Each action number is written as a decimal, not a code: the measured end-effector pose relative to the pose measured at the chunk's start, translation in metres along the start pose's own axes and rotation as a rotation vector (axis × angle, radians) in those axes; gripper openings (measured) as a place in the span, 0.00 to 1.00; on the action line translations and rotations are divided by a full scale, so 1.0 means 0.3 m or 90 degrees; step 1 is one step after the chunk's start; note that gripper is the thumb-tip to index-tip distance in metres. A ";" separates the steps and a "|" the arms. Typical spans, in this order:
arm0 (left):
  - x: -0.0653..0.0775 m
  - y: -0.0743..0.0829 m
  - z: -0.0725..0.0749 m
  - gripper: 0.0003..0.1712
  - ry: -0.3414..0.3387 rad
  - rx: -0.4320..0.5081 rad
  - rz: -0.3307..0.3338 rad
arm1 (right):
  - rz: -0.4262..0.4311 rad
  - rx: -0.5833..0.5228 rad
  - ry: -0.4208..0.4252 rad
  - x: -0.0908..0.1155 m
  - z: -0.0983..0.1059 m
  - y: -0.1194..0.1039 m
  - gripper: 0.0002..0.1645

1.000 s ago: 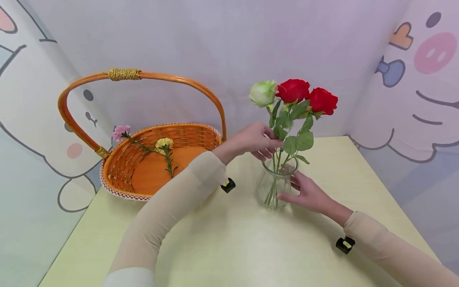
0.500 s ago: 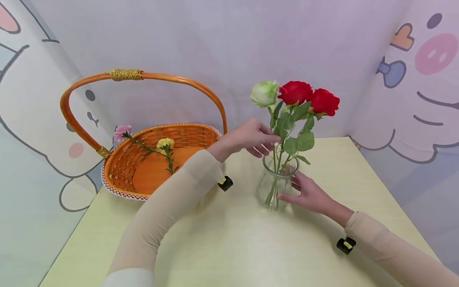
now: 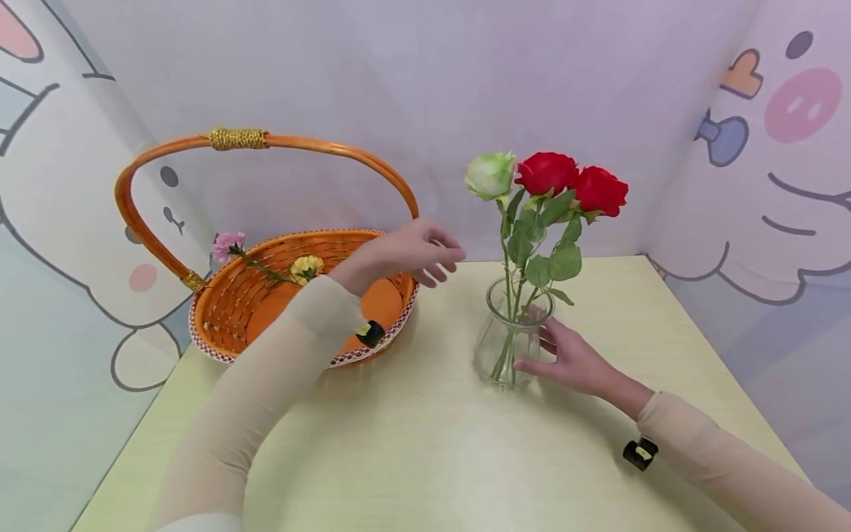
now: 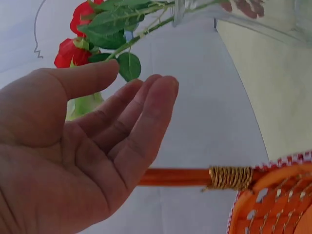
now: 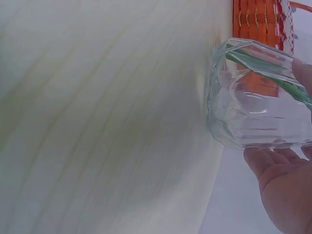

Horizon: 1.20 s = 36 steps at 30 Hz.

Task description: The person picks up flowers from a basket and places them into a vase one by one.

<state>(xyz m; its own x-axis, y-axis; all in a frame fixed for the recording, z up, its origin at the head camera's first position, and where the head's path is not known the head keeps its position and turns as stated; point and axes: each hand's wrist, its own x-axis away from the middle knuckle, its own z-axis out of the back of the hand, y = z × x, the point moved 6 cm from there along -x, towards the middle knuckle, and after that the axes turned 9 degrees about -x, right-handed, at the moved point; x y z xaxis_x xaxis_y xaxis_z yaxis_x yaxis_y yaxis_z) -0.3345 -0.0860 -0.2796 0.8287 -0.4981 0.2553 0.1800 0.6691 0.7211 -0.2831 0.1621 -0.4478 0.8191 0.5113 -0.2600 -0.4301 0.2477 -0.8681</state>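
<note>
A clear glass vase (image 3: pixel 490 347) stands upright on the table, its stems showing through the wall. Two red roses (image 3: pixel 548 173) and a pale green-white rose (image 3: pixel 490 176) rise out of it, with green leaves below the blooms. My right hand (image 3: pixel 565 359) holds the vase from the right, thumb in front and fingers behind; the right wrist view shows them around the glass (image 5: pixel 273 122). My left hand (image 3: pixel 419 251) hovers over the basket's right end, apart from the flowers. In the left wrist view its palm is bare and its fingers are loosely bent.
An orange woven basket (image 3: pixel 226 325) with a tall arched handle (image 3: pixel 319 145) stands on the left of the table (image 3: pixel 425 443). Inside lie a pink carnation (image 3: pixel 228 247), its bloom over the rim, and a yellow one (image 3: pixel 306 267). Cartoon-printed cloth (image 3: pixel 425 89) surrounds the table.
My left hand has drawn back from the rose stems and moved left toward the basket. My right hand stays on the vase, and the roses stand nearly as before.
</note>
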 end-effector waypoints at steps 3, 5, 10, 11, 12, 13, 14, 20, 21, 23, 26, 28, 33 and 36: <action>0.029 -0.049 0.045 0.21 -0.016 -0.012 0.031 | 0.001 0.001 0.001 -0.001 0.001 -0.002 0.53; 0.049 -0.082 0.078 0.22 -0.025 -0.014 0.051 | -0.002 0.000 0.002 -0.001 0.002 -0.002 0.53; 0.111 -0.169 0.170 0.26 -0.022 -0.025 0.086 | -0.009 0.001 0.001 0.001 0.000 0.004 0.52; 0.123 -0.188 0.188 0.27 -0.021 -0.030 0.092 | -0.010 0.001 0.001 0.001 0.000 0.005 0.52; 0.137 -0.208 0.207 0.26 -0.017 -0.033 0.098 | -0.011 0.001 0.000 0.002 -0.001 0.007 0.52; 0.149 -0.226 0.225 0.26 -0.016 -0.038 0.103 | -0.011 0.000 -0.001 0.002 -0.001 0.008 0.52; 0.161 -0.245 0.242 0.26 -0.013 -0.043 0.108 | -0.010 0.000 -0.001 0.002 -0.001 0.008 0.52; 0.218 -0.362 0.323 0.30 0.008 -0.031 0.157 | -0.002 -0.001 -0.002 0.003 0.002 0.003 0.52; 0.224 -0.383 0.333 0.30 0.012 -0.024 0.164 | -0.001 0.000 -0.001 0.003 0.003 0.002 0.52; 0.240 -0.426 0.355 0.32 0.020 -0.012 0.178 | -0.001 0.001 0.000 0.002 0.005 0.001 0.50; 0.261 -0.500 0.391 0.34 0.030 0.017 0.187 | -0.003 0.005 0.001 0.002 0.005 0.000 0.50; 0.279 -0.546 0.413 0.35 0.038 0.038 0.194 | -0.006 0.002 -0.001 0.003 0.004 0.000 0.51; 0.320 -0.640 0.446 0.39 0.058 0.103 0.210 | -0.012 -0.005 -0.006 0.003 0.000 -0.007 0.53; 0.343 -0.691 0.466 0.39 0.088 0.133 0.219 | -0.011 -0.007 -0.005 0.001 -0.001 -0.007 0.54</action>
<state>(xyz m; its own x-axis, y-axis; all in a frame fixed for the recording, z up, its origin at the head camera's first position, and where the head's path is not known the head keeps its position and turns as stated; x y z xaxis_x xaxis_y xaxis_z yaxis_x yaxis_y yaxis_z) -0.3608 -0.3529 -0.3127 0.8875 -0.1777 0.4251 -0.2186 0.6497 0.7281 -0.2820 0.1614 -0.4462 0.8236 0.5130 -0.2420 -0.4121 0.2479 -0.8768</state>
